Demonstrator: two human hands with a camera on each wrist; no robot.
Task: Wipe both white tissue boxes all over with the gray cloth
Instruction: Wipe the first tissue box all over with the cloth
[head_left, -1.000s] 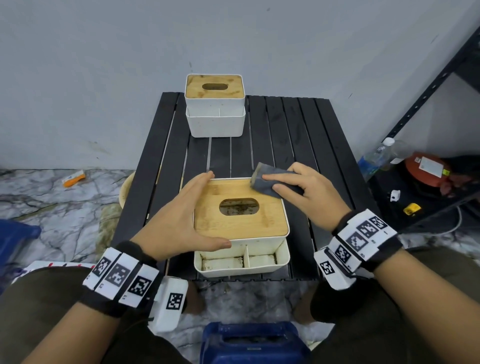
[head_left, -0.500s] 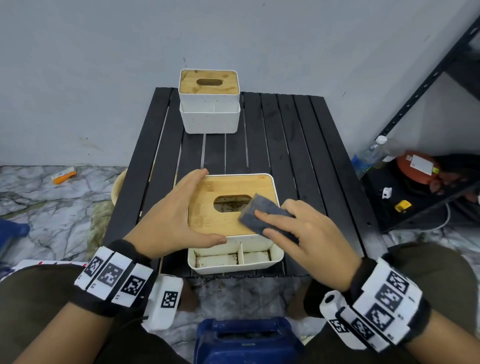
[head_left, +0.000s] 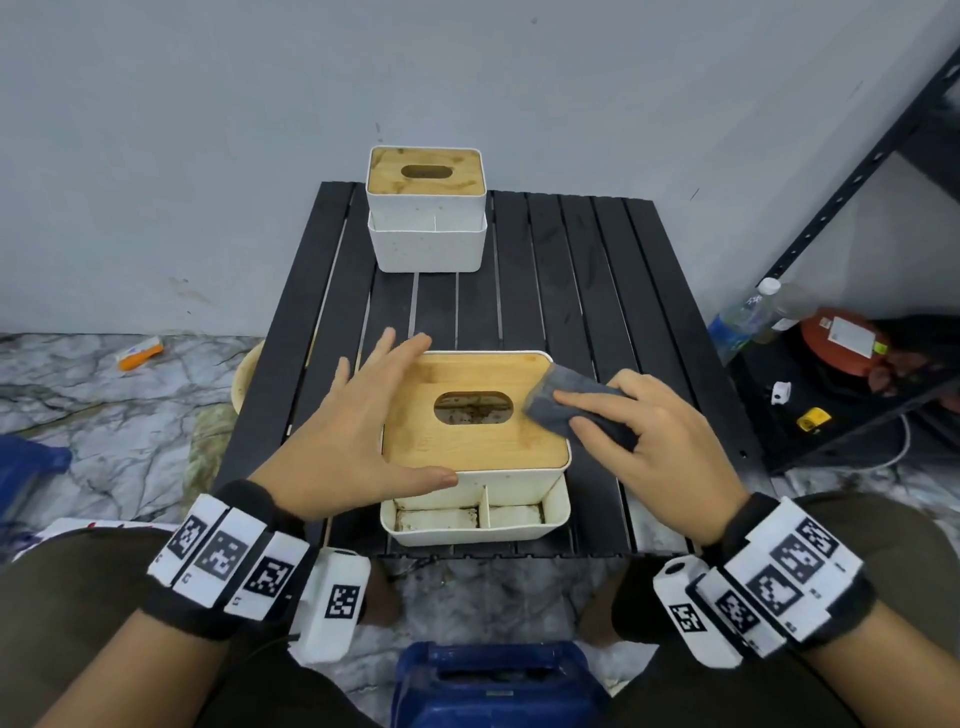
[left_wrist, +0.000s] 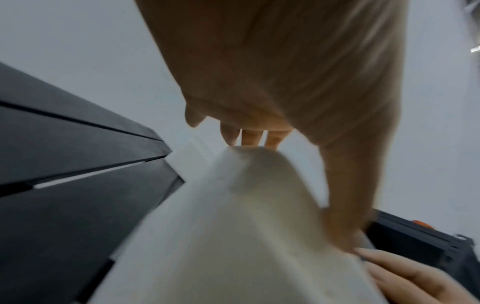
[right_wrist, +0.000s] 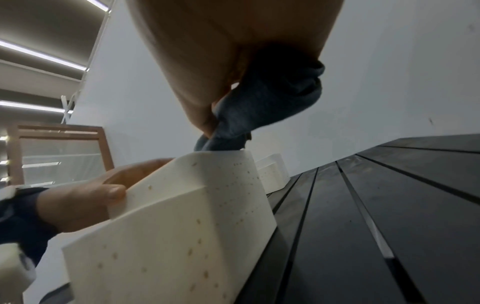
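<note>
The near white tissue box with a bamboo lid stands at the front of the black slatted table. My left hand lies against its left side with fingers straight and spread, thumb along the front face. My right hand holds the folded gray cloth and presses it on the lid's right part, beside the oval slot. In the right wrist view the cloth is bunched under the palm above the speckled box. The second white tissue box stands at the table's far edge, untouched.
A blue container sits on the floor between my knees. At the right, a black shelf holds a plastic bottle and a red object. A beige basin shows by the table's left edge. The wall stands close behind the table.
The right hand with the cloth swept from the lid's far right corner to its near edge and back up to the right of the slot. The left fingers have spread and straightened.
</note>
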